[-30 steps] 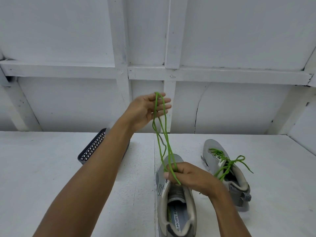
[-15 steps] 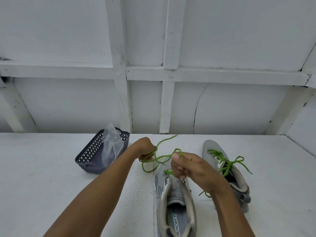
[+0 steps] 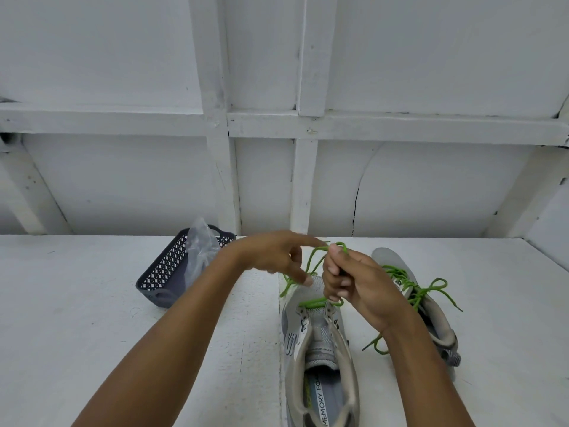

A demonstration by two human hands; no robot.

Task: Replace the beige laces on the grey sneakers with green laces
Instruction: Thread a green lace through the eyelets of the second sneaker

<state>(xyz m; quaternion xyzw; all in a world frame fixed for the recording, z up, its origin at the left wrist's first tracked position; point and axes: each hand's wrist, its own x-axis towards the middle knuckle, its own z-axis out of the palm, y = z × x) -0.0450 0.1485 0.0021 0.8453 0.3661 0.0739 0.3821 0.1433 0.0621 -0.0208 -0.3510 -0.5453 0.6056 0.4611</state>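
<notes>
The near sneaker stands on the white table at 6 o'clock in the view, toe pointing away from the person and the tongue laid open. A green lace crosses its two eyelets nearest the toe, and its strands rise from there toward 12 o'clock into the right hand.

That hand hangs just above the toe. Its fingers are curled round the gathered strands, and the thumb and forefinger pinch a small loop at the top of the fist. The lace therefore runs from the shoe straight up into the grip, with the shoe at 6 o'clock from the fist.

The left hand is at 9 o'clock from the right one, fingers spread and relaxed. The forefinger reaches toward the loop and the thumb points down beside a loose strand. Whether it touches the lace cannot be told.

A green lace end lies on the table at 5 o'clock from the right wrist.

The far sneaker sits at 3 o'clock from the near one, apart from it, with a tied lace in green already threaded through it.

A dark basket holding a clear plastic bag stands at 9 o'clock, close to the white wall.
</notes>
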